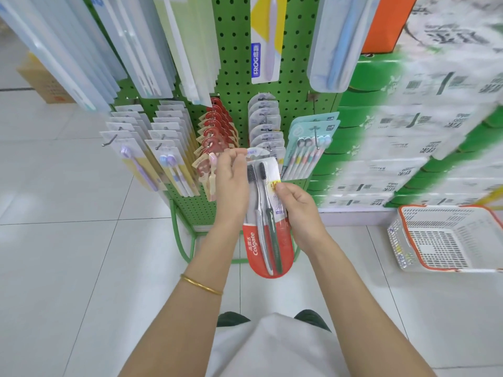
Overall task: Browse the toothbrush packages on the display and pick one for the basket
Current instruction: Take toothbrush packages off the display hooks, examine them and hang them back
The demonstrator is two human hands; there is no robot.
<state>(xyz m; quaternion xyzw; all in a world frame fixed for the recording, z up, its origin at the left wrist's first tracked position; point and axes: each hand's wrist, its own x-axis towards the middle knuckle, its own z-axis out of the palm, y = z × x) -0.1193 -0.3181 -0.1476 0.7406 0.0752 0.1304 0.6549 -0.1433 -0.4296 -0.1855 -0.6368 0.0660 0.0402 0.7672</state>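
A Colgate toothbrush package point(268, 227) with two dark brushes and a red bottom hangs in front of the green pegboard display point(234, 85). My left hand point(232, 180) pinches the package's top edge near the hook row of identical packs point(264, 121). My right hand point(296, 205) pinches its right side by the yellow price tag. A white basket with an orange rim point(446, 238) sits on the floor to the right, apart from both hands.
Other toothbrush packs hang left point(166, 159), centre in red point(215, 131) and right in teal point(307, 148); longer packs hang above. Stacked green-and-white cartons point(424, 137) stand at right. White tile floor point(68, 227) lies left and in front.
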